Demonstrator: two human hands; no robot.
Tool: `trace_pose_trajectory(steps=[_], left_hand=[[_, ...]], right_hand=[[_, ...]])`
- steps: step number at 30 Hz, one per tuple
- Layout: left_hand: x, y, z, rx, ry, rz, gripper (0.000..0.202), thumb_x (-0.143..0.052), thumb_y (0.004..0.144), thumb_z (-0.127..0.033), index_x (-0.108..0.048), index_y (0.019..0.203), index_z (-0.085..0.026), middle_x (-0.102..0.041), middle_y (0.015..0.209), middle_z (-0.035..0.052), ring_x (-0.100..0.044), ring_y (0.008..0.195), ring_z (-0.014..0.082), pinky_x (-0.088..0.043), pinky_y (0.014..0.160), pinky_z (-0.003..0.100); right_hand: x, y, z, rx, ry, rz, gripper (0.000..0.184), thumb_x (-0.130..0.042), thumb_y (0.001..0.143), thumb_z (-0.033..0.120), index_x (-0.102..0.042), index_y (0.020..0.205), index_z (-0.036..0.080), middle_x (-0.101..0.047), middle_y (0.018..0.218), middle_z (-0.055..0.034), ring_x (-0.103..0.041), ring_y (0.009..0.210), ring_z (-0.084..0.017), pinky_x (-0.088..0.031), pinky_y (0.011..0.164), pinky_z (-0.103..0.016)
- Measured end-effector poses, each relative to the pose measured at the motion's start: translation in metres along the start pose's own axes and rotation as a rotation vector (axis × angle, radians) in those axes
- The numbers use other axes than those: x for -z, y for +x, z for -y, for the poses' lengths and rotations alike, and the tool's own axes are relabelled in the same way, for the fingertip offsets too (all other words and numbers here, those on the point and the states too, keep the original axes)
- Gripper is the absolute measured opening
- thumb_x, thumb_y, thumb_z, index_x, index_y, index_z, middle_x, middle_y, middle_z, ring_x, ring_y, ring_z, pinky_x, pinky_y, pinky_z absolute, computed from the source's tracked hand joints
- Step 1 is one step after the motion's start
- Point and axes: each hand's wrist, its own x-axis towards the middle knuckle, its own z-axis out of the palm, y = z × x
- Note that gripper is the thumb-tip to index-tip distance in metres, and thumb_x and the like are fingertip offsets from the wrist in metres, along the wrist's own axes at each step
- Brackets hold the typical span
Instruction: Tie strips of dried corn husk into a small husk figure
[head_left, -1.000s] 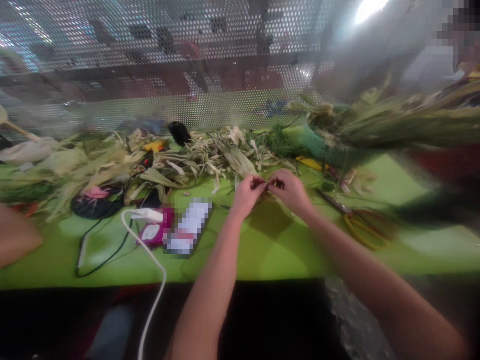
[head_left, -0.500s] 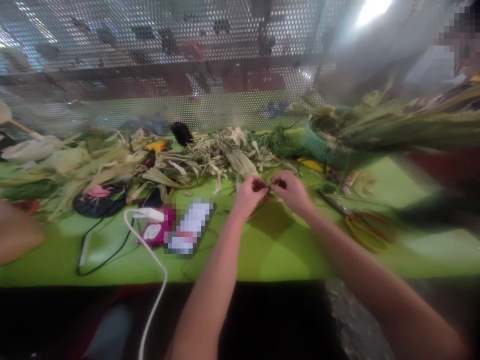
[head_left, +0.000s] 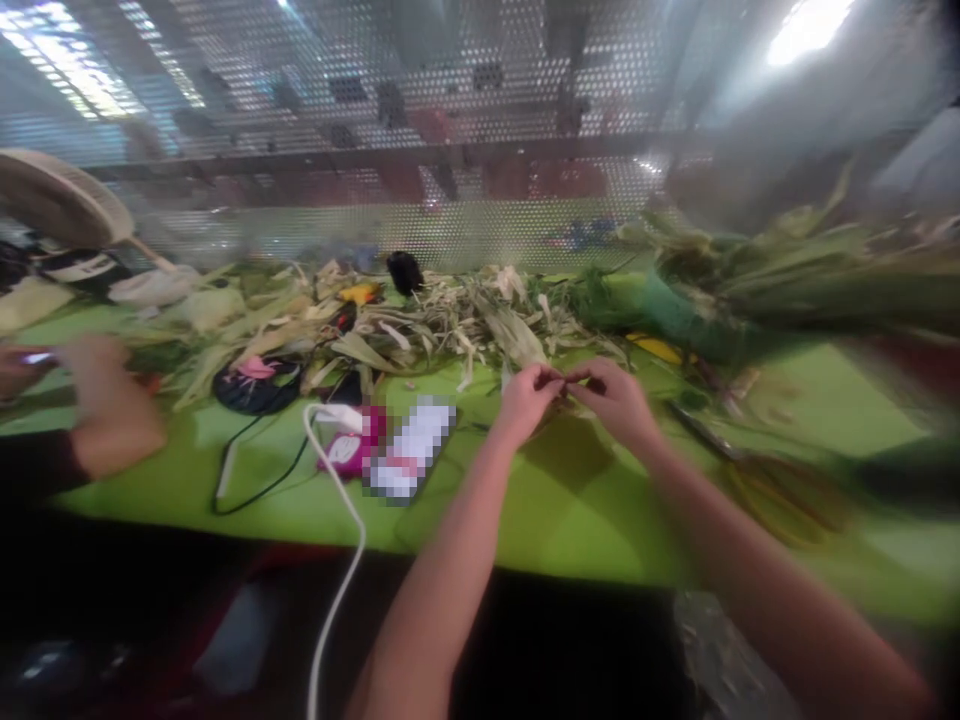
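Note:
My left hand [head_left: 529, 396] and my right hand [head_left: 611, 398] meet above the green tabletop, fingertips pinched together. Whatever lies between the fingers is too small and blurred to name. Just beyond them spreads a heap of dried corn husks [head_left: 517, 325], pale and shredded. To the left of my forearm lies a phone [head_left: 416, 445] with a lit screen. Beside it a white charger plug with a white cable [head_left: 352, 540] rests on a magenta box [head_left: 349, 450]. Scissors with yellow handles [head_left: 787, 500] lie to the right of my right forearm.
A green basket [head_left: 675, 290] with long husks stands at the back right. A black round pouch [head_left: 255, 390] with a pink piece on it lies at left. Another person's arm [head_left: 112, 410] rests on the table's left end. A perforated metal screen [head_left: 450, 225] runs behind.
The view has swung left, so everything sits further right, and more of the other person's arm and a round fan-like object show. My hands stay pinched together.

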Motion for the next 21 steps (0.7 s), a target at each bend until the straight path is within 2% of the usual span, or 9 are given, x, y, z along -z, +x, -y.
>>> trace_pose_trajectory(steps=[7, 11, 17, 21], left_hand=[[-0.003, 0.0, -0.001, -0.044, 0.063, -0.014, 0.005, -0.063, 0.082, -0.018, -0.061, 0.086, -0.016, -0.067, 0.081, 0.0025, -0.06, 0.077, 0.0136, -0.046, 0.076, 0.026], [-0.003, -0.002, -0.004, -0.047, 0.07, -0.011, 0.005, -0.063, 0.083, -0.02, -0.06, 0.085, -0.016, -0.067, 0.083, 0.0033, -0.061, 0.078, 0.0144, -0.046, 0.076, 0.027], [-0.002, -0.004, -0.004, -0.081, 0.141, -0.025, 0.004, -0.062, 0.083, -0.019, -0.06, 0.086, -0.018, -0.066, 0.082, 0.0025, -0.06, 0.077, 0.0144, -0.045, 0.076, 0.027], [-0.002, -0.002, -0.002, -0.064, 0.077, -0.009, 0.006, -0.064, 0.082, -0.02, -0.06, 0.085, -0.017, -0.066, 0.082, 0.0028, -0.06, 0.077, 0.0138, -0.046, 0.076, 0.027]], right_hand=[[-0.001, -0.001, -0.005, 0.059, -0.06, -0.029, 0.007, -0.067, 0.08, 0.026, -0.068, 0.079, 0.02, -0.065, 0.081, -0.0034, -0.059, 0.077, -0.019, -0.044, 0.069, -0.031], [-0.001, -0.002, -0.001, 0.071, -0.101, -0.029, 0.005, -0.063, 0.082, 0.024, -0.066, 0.08, 0.02, -0.063, 0.081, -0.0031, -0.057, 0.071, -0.017, -0.043, 0.065, -0.029], [-0.004, -0.006, 0.001, 0.113, -0.209, -0.029, 0.005, -0.06, 0.084, 0.021, -0.065, 0.083, 0.02, -0.063, 0.085, -0.0045, -0.058, 0.074, -0.018, -0.043, 0.066, -0.029], [-0.004, -0.006, 0.005, 0.092, -0.207, -0.053, 0.006, -0.059, 0.083, 0.02, -0.064, 0.081, 0.019, -0.061, 0.085, -0.0045, -0.057, 0.071, -0.017, -0.043, 0.066, -0.029]])
